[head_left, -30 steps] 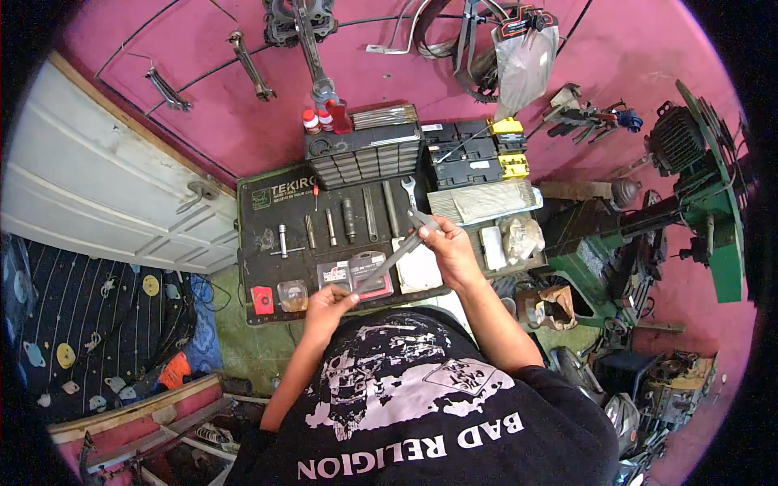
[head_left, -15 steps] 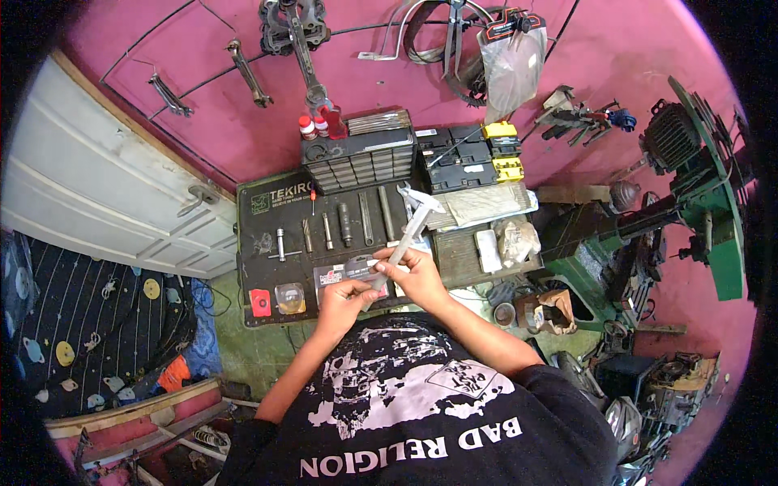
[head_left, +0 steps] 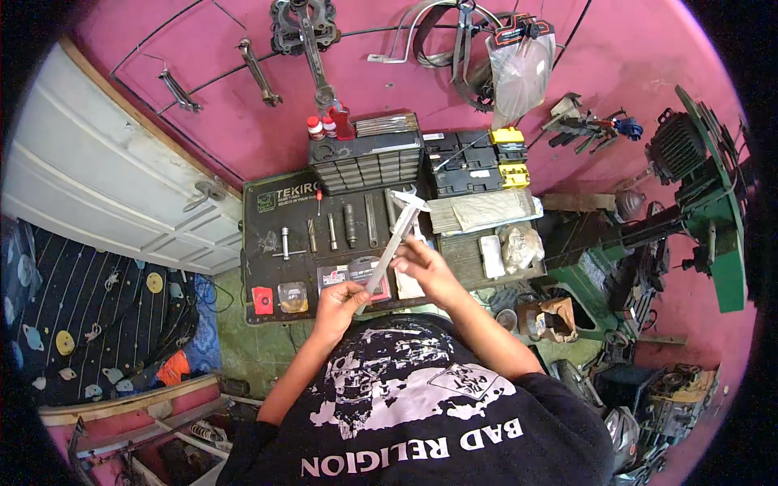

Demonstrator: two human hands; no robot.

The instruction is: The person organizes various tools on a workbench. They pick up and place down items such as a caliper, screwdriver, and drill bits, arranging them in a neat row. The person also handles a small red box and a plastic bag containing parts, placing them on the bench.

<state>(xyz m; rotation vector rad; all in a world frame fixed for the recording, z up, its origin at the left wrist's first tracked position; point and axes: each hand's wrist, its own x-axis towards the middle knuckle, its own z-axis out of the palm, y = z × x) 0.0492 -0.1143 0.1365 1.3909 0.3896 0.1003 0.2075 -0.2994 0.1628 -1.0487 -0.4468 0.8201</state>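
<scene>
A silver vernier caliper [head_left: 390, 253] is held at a slant over the front of the workbench, its jaws pointing away from me. My left hand [head_left: 337, 309] is closed around the lower end of its beam. Beside the beam, my right hand [head_left: 429, 274] has its fingers apart, with the fingertips close to the caliper; whether they touch it I cannot tell. Beneath the caliper lie a blister pack [head_left: 332, 276] and a pale paper or card [head_left: 409, 285], partly hidden by my right hand.
On the dark bench mat [head_left: 267, 231] lie a T-handle wrench [head_left: 285, 243], a screwdriver [head_left: 318, 202] and several sockets and bars. Behind stand a small-drawer cabinet [head_left: 365, 166] and black cases [head_left: 462, 162]. A green machine [head_left: 567, 263] is at right, a white door [head_left: 113, 154] at left.
My right hand has loosened from the caliper's beam, its fingers spreading and shifting slightly right. The left hand keeps its grip, and the caliper has tilted a little more upright.
</scene>
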